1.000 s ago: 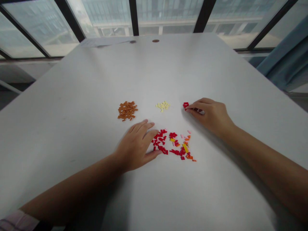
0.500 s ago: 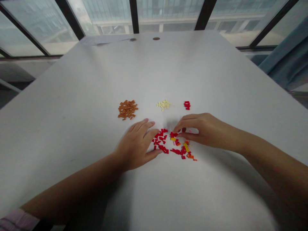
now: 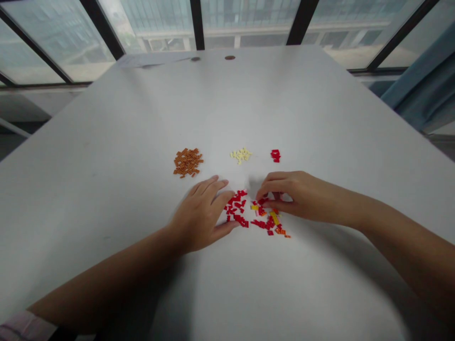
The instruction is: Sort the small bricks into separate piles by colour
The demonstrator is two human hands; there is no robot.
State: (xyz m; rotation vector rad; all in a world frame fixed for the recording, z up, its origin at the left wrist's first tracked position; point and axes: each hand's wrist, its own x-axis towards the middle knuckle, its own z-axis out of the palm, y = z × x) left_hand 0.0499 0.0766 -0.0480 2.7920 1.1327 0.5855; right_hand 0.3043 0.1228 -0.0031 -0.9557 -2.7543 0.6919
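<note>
Small plastic bricks lie in loose heaps on a white table. At the far left is an orange-brown heap, then a pale yellow heap and a small red heap. My left hand rests flat, fingers apart, beside a red heap, with its fingertips touching the heap's edge. My right hand curls over a mixed heap of red, orange and yellow bricks. Its fingertips are among the bricks and hide whether one is pinched.
Dark window frames and glass stand beyond the far table edge. A blue-grey curtain hangs at the right. Two small brown round spots mark the far end of the table, near a sheet of paper.
My right hand has moved from the small red heap to the mixed heap, and the small red heap now stands alone. Red bricks under its fingertips have shifted. My left hand has stayed still.
</note>
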